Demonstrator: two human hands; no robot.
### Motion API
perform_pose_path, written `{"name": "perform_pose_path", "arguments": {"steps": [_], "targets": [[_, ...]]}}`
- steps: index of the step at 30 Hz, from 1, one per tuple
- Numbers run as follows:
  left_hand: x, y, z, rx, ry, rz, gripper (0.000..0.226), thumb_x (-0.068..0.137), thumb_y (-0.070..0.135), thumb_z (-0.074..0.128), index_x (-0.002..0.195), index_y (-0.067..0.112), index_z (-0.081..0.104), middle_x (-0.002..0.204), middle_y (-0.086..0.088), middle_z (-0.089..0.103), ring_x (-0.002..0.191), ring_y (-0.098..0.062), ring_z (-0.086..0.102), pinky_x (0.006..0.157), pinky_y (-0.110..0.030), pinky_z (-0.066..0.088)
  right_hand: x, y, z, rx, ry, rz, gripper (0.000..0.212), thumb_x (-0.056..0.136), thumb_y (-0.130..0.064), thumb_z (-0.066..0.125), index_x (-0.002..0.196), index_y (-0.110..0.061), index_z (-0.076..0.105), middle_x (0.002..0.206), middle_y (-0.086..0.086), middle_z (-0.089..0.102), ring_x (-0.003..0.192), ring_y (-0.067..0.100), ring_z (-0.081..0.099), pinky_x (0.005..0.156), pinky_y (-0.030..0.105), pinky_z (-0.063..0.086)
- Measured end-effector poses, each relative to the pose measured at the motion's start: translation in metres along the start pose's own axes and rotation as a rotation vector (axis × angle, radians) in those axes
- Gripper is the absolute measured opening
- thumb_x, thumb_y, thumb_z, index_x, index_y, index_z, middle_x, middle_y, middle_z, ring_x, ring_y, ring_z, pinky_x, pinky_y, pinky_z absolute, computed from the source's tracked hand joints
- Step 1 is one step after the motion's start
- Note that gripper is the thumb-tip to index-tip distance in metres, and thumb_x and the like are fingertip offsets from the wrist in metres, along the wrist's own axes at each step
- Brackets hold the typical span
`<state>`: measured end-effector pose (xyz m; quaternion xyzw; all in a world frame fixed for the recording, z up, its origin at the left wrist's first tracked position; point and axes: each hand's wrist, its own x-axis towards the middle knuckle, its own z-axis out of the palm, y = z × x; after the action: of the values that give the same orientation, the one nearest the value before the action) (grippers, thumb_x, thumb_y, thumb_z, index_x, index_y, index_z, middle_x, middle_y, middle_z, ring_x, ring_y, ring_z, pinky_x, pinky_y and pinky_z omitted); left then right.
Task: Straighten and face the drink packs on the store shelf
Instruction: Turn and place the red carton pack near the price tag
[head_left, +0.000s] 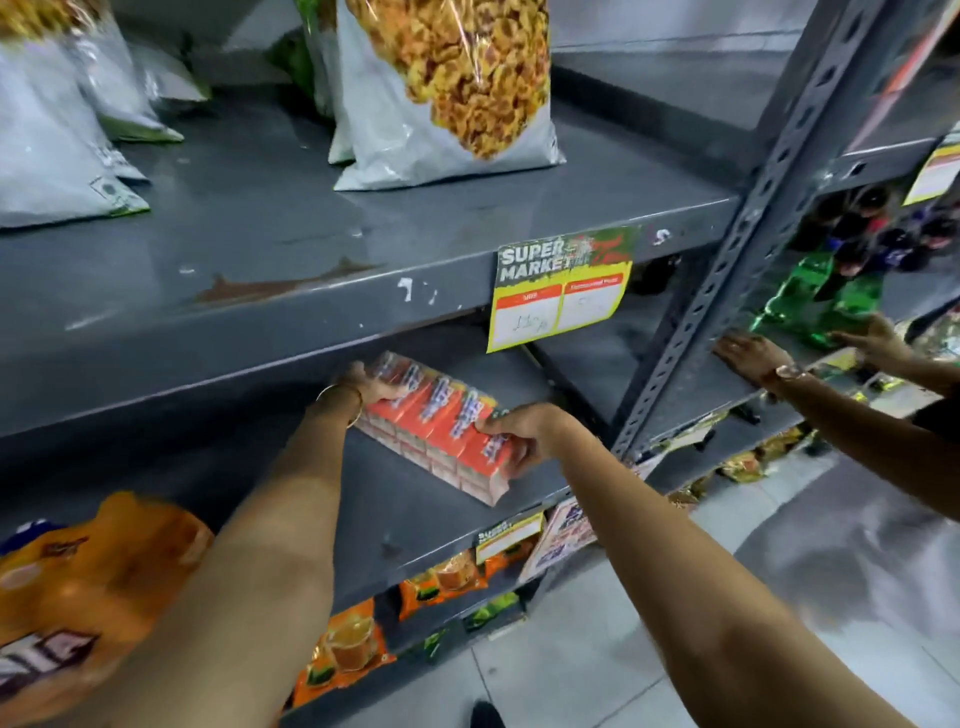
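Both hands hold the row of red drink packs (439, 423) on the middle shelf (395, 509): left hand (371, 387) at the far end, right hand (519, 431) at the near end. The near end sits close to the edge, so a hard pull could tip packs off.

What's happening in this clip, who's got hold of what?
A person is handling a shrink-wrapped block of orange drink cartons on the grey metal middle shelf. The left hand grips the block's far end, the right hand its near end. The block sits at an angle to the shelf edge, so it is not yet faced. Beside them, another person's hands rest on the neighbouring shelf near a green foil pack.
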<state>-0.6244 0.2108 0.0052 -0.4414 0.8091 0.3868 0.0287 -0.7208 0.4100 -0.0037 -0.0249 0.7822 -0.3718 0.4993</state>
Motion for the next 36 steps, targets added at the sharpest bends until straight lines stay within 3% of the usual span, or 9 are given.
{"name": "perform_pose_path", "arguments": {"steps": [4,12,16,19,22,26,28,32,36], "targets": [[-0.001,-0.003,0.0,-0.061,0.077,-0.038,0.08,0.07,0.028,0.081,0.136,0.003,0.044,0.143,-0.017,0.046,0.129,-0.032,0.048,0.108,-0.036,0.039,-0.007,-0.004,0.006,0.075,0.096,-0.047,0.042,0.082,-0.011,0.073,0.113,0.007,0.05,0.116,0.022,0.064,0.111,0.038,0.062,0.093,0.063,0.046],[-0.038,-0.008,0.002,-0.317,0.419,0.126,0.072,0.053,0.02,0.09,0.112,-0.003,0.055,0.119,-0.019,0.061,0.11,-0.03,0.06,0.091,-0.032,0.046,-0.01,0.007,-0.001,-0.067,0.587,-0.509,0.047,0.071,-0.008,0.077,0.112,-0.01,0.054,0.122,0.012,0.059,0.111,0.028,0.06,0.095,0.036,0.05],[-0.06,-0.029,0.026,-0.423,0.373,0.096,0.048,0.063,0.012,0.086,0.102,-0.003,0.063,0.11,-0.022,0.066,0.101,-0.029,0.063,0.086,-0.032,0.048,-0.008,0.027,-0.012,-0.196,0.629,-0.64,0.039,0.08,0.001,0.067,0.113,-0.009,0.049,0.123,0.014,0.047,0.107,0.03,0.057,0.086,0.034,0.047],[-0.073,-0.05,0.041,-0.541,0.271,0.027,0.031,0.076,0.034,0.076,0.083,0.009,0.06,0.095,-0.01,0.065,0.094,-0.024,0.062,0.079,-0.027,0.045,-0.006,0.035,-0.017,-0.366,0.625,-0.653,0.041,0.081,0.004,0.062,0.117,-0.009,0.046,0.127,0.014,0.044,0.11,0.034,0.057,0.091,0.04,0.048],[-0.062,-0.057,0.031,-0.587,0.235,-0.063,0.081,0.07,0.08,0.044,0.094,0.006,0.066,0.106,-0.012,0.07,0.1,-0.03,0.065,0.097,-0.044,0.048,-0.008,0.032,-0.022,-0.448,0.586,-0.605,0.047,0.082,0.005,0.059,0.124,-0.01,0.045,0.13,0.014,0.048,0.117,0.033,0.054,0.095,0.039,0.045],[-0.064,-0.019,0.008,-0.422,0.227,-0.006,0.055,0.095,0.056,0.027,0.102,0.01,0.058,0.096,-0.021,0.064,0.105,-0.031,0.058,0.099,-0.043,0.04,-0.014,0.025,-0.012,-0.04,0.662,-0.454,0.052,0.08,-0.006,0.06,0.129,-0.003,0.043,0.131,0.019,0.054,0.115,0.035,0.057,0.095,0.04,0.048],[-0.06,-0.003,0.007,-0.323,0.151,0.074,0.056,0.099,0.047,0.027,0.123,0.005,0.056,0.117,-0.024,0.062,0.116,-0.035,0.057,0.099,-0.041,0.039,-0.017,0.029,0.003,0.266,0.691,-0.27,0.054,0.083,-0.011,0.057,0.133,0.001,0.04,0.135,0.022,0.051,0.118,0.038,0.056,0.094,0.04,0.048],[-0.059,-0.001,0.012,-0.043,0.074,0.142,0.045,0.1,0.028,0.034,0.139,0.007,0.042,0.145,-0.018,0.046,0.131,-0.034,0.046,0.107,-0.037,0.036,-0.029,0.028,0.025,0.566,0.383,-0.28,0.034,0.089,0.001,0.048,0.122,0.002,0.053,0.091,0.013,0.061,0.088,0.027,0.063,0.063,0.028,0.054],[-0.067,-0.013,0.011,0.084,0.165,0.225,0.034,0.095,0.021,0.042,0.12,0.006,0.059,0.124,-0.019,0.062,0.111,-0.035,0.06,0.094,-0.039,0.048,-0.029,0.02,0.021,0.587,0.26,-0.282,0.022,0.082,0.007,0.046,0.099,-0.006,0.05,0.08,0.007,0.052,0.064,0.016,0.05,0.074,0.036,0.056]]}}
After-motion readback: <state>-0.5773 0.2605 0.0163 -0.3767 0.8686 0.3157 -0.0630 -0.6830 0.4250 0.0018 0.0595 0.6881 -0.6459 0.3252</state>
